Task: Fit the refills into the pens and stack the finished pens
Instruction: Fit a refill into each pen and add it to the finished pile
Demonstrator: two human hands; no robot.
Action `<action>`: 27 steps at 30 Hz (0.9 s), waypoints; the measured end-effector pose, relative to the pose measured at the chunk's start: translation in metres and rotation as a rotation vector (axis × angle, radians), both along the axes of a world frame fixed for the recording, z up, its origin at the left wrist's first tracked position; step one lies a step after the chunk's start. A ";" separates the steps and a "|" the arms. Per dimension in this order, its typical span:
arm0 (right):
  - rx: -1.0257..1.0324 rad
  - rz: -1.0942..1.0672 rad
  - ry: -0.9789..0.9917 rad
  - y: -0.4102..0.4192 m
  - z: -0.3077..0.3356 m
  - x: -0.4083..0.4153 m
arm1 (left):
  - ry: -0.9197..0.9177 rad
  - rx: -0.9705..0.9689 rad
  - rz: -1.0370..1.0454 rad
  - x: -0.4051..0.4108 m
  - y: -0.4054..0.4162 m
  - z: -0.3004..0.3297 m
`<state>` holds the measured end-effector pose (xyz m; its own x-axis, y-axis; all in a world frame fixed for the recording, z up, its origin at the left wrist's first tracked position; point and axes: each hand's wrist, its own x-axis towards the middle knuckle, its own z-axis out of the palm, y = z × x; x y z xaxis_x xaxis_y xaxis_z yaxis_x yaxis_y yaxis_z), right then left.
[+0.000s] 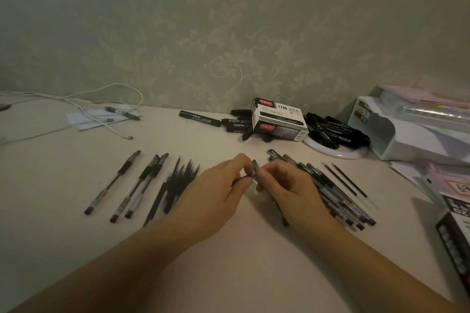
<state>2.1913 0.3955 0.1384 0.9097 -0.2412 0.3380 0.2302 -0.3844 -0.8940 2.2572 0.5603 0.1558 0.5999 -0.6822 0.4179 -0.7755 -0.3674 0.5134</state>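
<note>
Both hands meet above the middle of the table. My left hand (221,185) pinches a thin black refill (240,179) between thumb and fingers. My right hand (282,183) grips a pen barrel (255,167) whose dark end sticks up between the two hands; the rest of it is hidden under my palm. Three capped pens (127,183) lie side by side at the left. A heap of loose black refills (175,183) lies beside them. A pile of pens (335,193) lies to the right, with two separate refills (348,180) just beyond.
Black markers (201,118) and a white marker box (279,119) sit at the back by the wall, more markers on a white plate (335,154). A white desk organiser (407,129) stands at the right. White cables (101,112) and papers lie at the back left. A dark box (455,244) is at the right edge.
</note>
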 end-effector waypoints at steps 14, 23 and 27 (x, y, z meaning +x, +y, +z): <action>0.073 -0.007 -0.018 -0.001 0.002 0.000 | 0.121 -0.084 -0.029 -0.002 -0.001 -0.001; -0.127 -0.233 -0.080 -0.005 0.006 0.001 | 0.120 -0.080 0.048 0.006 0.001 -0.004; -0.539 -0.193 -0.057 -0.001 0.005 0.000 | 0.145 -0.096 0.104 0.010 0.002 -0.005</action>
